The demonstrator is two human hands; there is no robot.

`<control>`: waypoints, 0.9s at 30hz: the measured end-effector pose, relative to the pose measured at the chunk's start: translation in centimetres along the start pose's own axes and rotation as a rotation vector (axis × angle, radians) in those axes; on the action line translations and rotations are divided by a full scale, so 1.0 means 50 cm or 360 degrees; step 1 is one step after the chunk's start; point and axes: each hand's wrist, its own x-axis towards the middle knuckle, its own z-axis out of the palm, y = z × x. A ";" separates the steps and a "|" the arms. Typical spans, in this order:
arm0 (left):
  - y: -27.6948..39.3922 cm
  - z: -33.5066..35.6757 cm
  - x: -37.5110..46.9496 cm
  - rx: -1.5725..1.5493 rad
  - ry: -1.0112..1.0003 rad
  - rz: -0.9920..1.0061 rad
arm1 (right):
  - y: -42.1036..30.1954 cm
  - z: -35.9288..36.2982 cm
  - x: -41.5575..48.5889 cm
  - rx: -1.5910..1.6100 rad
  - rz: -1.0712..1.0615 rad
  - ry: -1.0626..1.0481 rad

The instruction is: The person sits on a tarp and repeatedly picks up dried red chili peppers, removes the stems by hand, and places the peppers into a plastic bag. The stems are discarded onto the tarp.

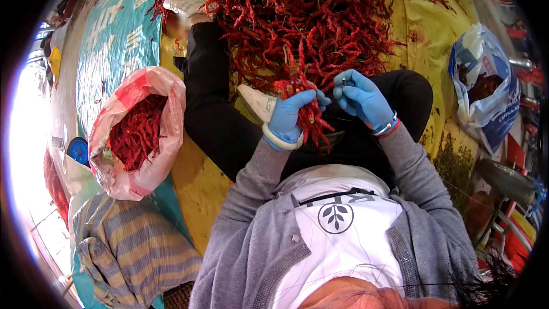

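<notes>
My left hand (289,113), in a blue glove with a pale bangle at the wrist, grips a bunch of dried red chillies (306,113). Some of the pods stick up past the fingers, others hang below. Just right of the bunch is my right hand (362,96), also blue-gloved, its thumb and fingers pinched together. A tiny stem-like bit shows at those fingertips, too small to name surely. Beyond both hands spreads a large heap of dried red chillies (300,13), between and past my legs.
A yellow sheet (201,206) lies under me, beside a teal printed sheet (118,30). On the left stands an open plastic sack (167,79) holding chillies. A blue-and-white bag (506,98) with dark red contents stands right, near a wheel (504,180). Striped cloth (133,249) lies lower left.
</notes>
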 end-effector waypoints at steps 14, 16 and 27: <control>-0.029 -0.031 -0.008 0.0182 -0.0142 0.0081 | 0.023 0.054 0.048 -0.0704 -0.0628 0.0167; -0.034 -0.029 -0.002 0.0350 -0.0167 0.0190 | 0.030 0.070 0.034 -0.0643 -0.0607 0.0324; -0.017 -0.019 -0.031 0.0597 -0.0522 0.0018 | 0.025 0.049 0.038 0.0517 0.0342 0.0129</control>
